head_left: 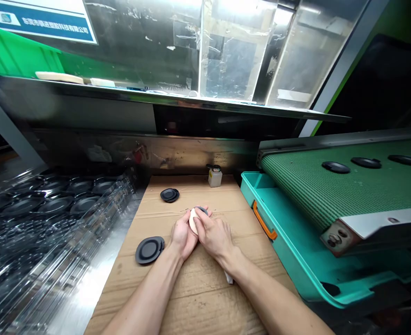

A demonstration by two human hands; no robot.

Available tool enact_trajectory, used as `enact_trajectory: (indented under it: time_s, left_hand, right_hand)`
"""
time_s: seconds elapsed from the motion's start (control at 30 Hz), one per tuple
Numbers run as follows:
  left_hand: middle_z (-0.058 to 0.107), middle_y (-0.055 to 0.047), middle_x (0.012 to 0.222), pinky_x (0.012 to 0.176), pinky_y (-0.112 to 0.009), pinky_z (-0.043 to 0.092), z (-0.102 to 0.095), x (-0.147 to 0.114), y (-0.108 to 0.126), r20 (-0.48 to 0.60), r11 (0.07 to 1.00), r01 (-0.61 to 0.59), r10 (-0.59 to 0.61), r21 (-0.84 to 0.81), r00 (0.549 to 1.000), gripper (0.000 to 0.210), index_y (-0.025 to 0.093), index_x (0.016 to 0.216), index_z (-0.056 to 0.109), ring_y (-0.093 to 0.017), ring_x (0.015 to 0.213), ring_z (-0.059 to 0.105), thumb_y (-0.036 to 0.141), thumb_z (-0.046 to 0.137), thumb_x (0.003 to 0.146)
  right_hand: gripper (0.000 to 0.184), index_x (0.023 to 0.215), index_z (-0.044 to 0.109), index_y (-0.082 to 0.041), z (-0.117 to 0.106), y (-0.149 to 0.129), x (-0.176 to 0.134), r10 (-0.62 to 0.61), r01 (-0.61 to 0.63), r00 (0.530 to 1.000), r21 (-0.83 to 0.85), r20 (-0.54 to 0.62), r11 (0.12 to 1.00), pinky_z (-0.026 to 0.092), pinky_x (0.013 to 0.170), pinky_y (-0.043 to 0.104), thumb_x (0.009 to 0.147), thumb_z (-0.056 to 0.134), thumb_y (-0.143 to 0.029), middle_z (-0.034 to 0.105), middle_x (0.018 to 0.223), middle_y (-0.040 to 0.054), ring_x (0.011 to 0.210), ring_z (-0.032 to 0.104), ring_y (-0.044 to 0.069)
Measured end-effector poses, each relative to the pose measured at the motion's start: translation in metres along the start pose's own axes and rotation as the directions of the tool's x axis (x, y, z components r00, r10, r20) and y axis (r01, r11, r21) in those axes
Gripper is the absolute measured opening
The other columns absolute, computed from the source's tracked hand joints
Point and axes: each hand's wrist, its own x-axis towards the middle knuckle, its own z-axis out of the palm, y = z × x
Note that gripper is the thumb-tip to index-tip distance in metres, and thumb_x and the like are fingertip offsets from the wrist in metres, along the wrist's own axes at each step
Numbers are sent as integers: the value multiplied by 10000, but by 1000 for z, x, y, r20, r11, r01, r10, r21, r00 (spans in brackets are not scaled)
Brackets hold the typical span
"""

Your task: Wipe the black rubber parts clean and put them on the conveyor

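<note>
Over the cardboard sheet (pixel 205 298), my two hands are closed together around a small cream-coloured oval pad (pixel 192 222) and a dark disc (pixel 202 210). My left hand (pixel 182 235) cups them from the left. My right hand (pixel 216 232) presses its thumb against the pad. Fingers hide most of the disc. Left of my left wrist lie black round plastic parts (pixel 149 250), overlapping. Farther back is another overlapping pair of black discs (pixel 169 195). Beneath my right forearm pokes out a small whitish piece (pixel 229 278).
A small bottle with a dark cap (pixel 215 177) stands at the cardboard's back. To the right, a turquoise bin (pixel 285 253) sits below a green conveyor belt (pixel 303 179) carrying several black discs (pixel 335 167). Clear trays of black parts (pixel 55 204) fill the left. A metal shelf (pixel 177 98) crosses above.
</note>
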Motion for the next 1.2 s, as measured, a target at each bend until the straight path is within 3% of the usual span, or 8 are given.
enact_trajectory:
  time_s: [0.13,0.27,0.5,0.63,0.8,0.97,1.1,1.2]
  left_hand:
    - [666,-185,1167,955,-448,527,-2,1,1,-25,999,-33,32,-13,999,312,86,1090,628,-261,1102,633,224,380,960]
    - [663,-213,1159,964,-427,526,-3,2,1,-10,1000,-6,6,4,1000,337,51,1079,635,-261,1099,634,240,380,963]
    - [661,-215,1162,983,-435,512,-2,1,-1,-6,999,17,-17,43,1000,331,55,1094,636,-271,1108,630,244,402,956]
    - [661,-205,1167,972,-447,515,-2,1,-1,14,998,-3,2,68,1000,311,66,1065,636,-275,1102,632,242,405,955]
    - [662,-207,1166,936,-422,538,-3,4,0,5,996,-12,12,86,1000,296,66,1061,630,-267,1077,645,231,410,953]
    - [631,-244,1211,864,-450,568,-5,6,7,-1,996,-45,45,79,999,293,50,1055,614,-308,1095,636,243,423,944]
    - [606,-225,1265,848,-459,565,-5,6,11,-25,997,-68,69,47,997,270,85,1060,605,-312,1102,632,254,436,934]
    - [606,-187,1278,825,-433,563,-4,5,12,-49,996,-85,86,27,995,243,122,1063,603,-301,1088,639,266,470,920]
  right_hand:
    - [442,1343,522,-401,-2,6,1,90,-90,995,32,-29,995,470,704,315,983,299,-530,735,927,51,811,686,231]
    - [429,1338,516,-431,-3,10,-3,-22,22,1000,61,2,998,479,708,304,970,331,-549,739,934,19,817,688,227]
    - [428,1332,520,-440,-4,9,2,-9,8,1000,88,6,996,489,741,308,968,325,-551,732,1010,4,874,688,230]
    - [449,1340,524,-410,-5,6,6,85,-84,996,84,-14,993,476,788,315,982,284,-536,726,1035,24,917,676,226]
    - [445,1338,522,-402,-5,15,7,48,-48,999,117,-2,992,453,758,297,979,300,-542,726,1014,22,907,673,223]
    - [479,1323,529,-271,-21,43,14,214,-212,976,48,-29,976,424,795,334,987,292,-517,684,1076,101,983,629,256]
    - [480,1173,587,-176,-43,45,2,150,-160,984,-110,-92,981,398,797,340,921,437,-557,636,1082,150,1010,575,276]
    - [373,892,637,-226,-55,41,-12,15,-7,973,-35,231,999,363,631,269,778,627,-581,654,822,37,735,582,191]
